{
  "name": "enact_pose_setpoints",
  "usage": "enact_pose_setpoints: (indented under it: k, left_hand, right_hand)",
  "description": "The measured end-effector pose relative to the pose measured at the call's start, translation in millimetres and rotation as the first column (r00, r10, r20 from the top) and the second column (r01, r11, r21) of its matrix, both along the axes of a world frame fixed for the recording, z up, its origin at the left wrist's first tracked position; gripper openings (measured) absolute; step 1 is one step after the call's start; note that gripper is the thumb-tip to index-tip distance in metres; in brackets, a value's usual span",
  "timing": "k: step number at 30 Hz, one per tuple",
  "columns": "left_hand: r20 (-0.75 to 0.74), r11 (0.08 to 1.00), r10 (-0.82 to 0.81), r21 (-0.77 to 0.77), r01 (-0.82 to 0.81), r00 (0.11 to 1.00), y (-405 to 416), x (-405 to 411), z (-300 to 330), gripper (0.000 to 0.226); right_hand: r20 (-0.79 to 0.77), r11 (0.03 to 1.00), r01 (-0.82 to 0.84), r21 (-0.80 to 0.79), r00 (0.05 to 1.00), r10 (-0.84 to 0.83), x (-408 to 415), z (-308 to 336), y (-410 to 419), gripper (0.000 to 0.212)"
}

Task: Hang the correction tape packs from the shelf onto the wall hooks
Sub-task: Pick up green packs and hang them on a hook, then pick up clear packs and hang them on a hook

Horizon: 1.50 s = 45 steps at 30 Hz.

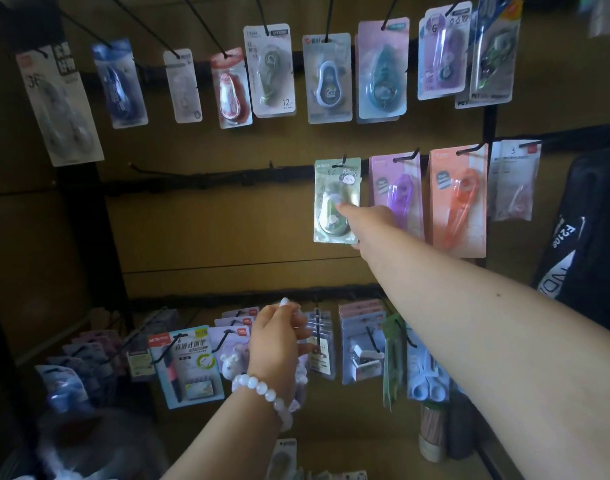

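A green correction tape pack point(334, 188) hangs on a middle-row wall hook point(343, 161). My right hand point(369, 223) reaches up and grips its lower right edge, thumb across the front. To its right hang a purple pack point(397, 188), an orange pack point(459, 202) and a clear pack point(515, 181). My left hand point(279, 341), with a white bead bracelet, is raised in front of the bottom row with fingers loosely curled; whether it holds anything is unclear. The middle rail point(210, 176) left of the green pack carries bare hooks.
The top row holds several hung packs point(272, 71) on long black hooks. The bottom row holds several stationery packs point(189, 365). A black bag point(587, 223) stands at the right. A loose pack point(283, 459) lies low in front.
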<state>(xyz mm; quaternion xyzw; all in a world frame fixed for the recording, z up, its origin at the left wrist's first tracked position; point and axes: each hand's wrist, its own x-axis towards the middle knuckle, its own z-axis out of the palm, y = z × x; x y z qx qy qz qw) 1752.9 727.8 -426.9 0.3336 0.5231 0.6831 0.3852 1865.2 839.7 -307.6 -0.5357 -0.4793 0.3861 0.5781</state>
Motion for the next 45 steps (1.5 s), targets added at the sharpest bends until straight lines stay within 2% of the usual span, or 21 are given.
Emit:
enact_pose_setpoints:
  k: [2,6,11,14,18,21,24,30,33,36,39,45]
  left_hand:
    - [-0.010,1.000,-0.002,-0.004,0.002,1.000,-1,-1,-2,0.019]
    - [-0.097,1.000,-0.006,-0.013,0.005,0.995,-4,-1,-5,0.018]
    - [-0.263,0.994,-0.100,-0.072,0.084,0.960,-19,3,-12,0.017]
    - [-0.415,0.984,-0.156,-0.148,0.103,0.896,-25,3,-24,0.020]
    - [-0.595,0.964,-0.227,-0.252,0.089,0.771,-30,1,-54,0.010]
    - [-0.670,0.950,-0.256,-0.309,0.052,0.697,-35,2,-79,0.010]
    - [-0.693,0.940,-0.269,-0.341,0.025,0.669,-34,3,-104,0.015]
    - [-0.647,0.890,-0.355,-0.454,0.033,0.675,-18,8,-158,0.011]
    - [-0.633,0.864,-0.392,-0.502,0.032,0.668,-5,12,-188,0.011]
    - [-0.571,0.834,-0.419,-0.549,0.052,0.706,9,17,-219,0.011]
    - [-0.522,0.801,-0.452,-0.595,0.071,0.723,23,22,-247,0.012]
    - [-0.439,0.741,-0.510,-0.661,0.119,0.740,43,33,-287,0.018]
  right_hand:
    - [0.010,1.000,-0.015,-0.010,1.000,0.016,4,-7,-3,0.045]
    - [0.105,0.996,-0.070,-0.050,0.992,0.075,16,-29,-14,0.048]
    - [0.201,0.971,-0.236,0.028,0.953,0.226,34,-63,-48,0.031]
    - [0.288,0.952,-0.305,0.037,0.915,0.282,43,-86,-69,0.032]
    - [0.368,0.950,-0.311,0.029,0.887,0.279,49,-125,-94,0.028]
    - [0.367,0.938,-0.346,-0.025,0.870,0.330,49,-159,-106,0.023]
    - [0.358,0.934,-0.349,-0.071,0.866,0.350,50,-190,-110,0.023]
    - [0.326,0.931,-0.291,-0.220,0.878,0.352,63,-257,-90,0.027]
    - [0.332,0.925,-0.224,-0.307,0.885,0.325,72,-296,-68,0.030]
    - [0.361,0.912,-0.132,-0.389,0.889,0.283,80,-334,-47,0.037]
    - [0.392,0.874,-0.047,-0.484,0.881,0.265,87,-368,-32,0.039]
    - [0.358,0.771,0.025,-0.636,0.895,0.266,104,-434,-8,0.034]
